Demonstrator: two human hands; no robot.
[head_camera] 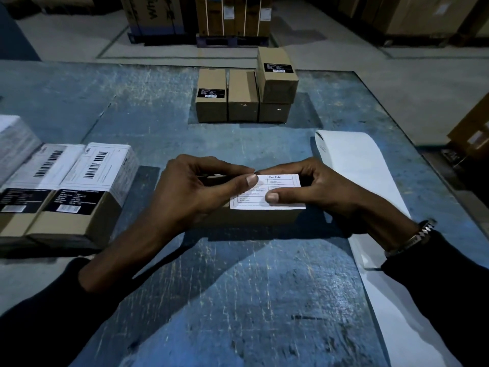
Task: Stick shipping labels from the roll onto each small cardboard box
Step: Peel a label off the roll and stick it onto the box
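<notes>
A small cardboard box (254,217) lies flat on the blue table in front of me. A white shipping label (284,192) printed "Pre-Paid" covers the right part of its top. My left hand (195,192) curls round the box's left end, its thumb pressing the label's left edge. My right hand (309,186) curls round the box's right end, thumb on the label's middle and forefinger at its far edge. A long white strip of label backing (354,165) runs from the far right towards me, passing under my right forearm.
Two labelled boxes (79,197) lie side by side at the left, with a white stack (13,139) behind them. Several unlabelled small boxes (243,96) stand at the table's far middle, one stacked on top. Large cartons on pallets (232,17) stand on the floor beyond.
</notes>
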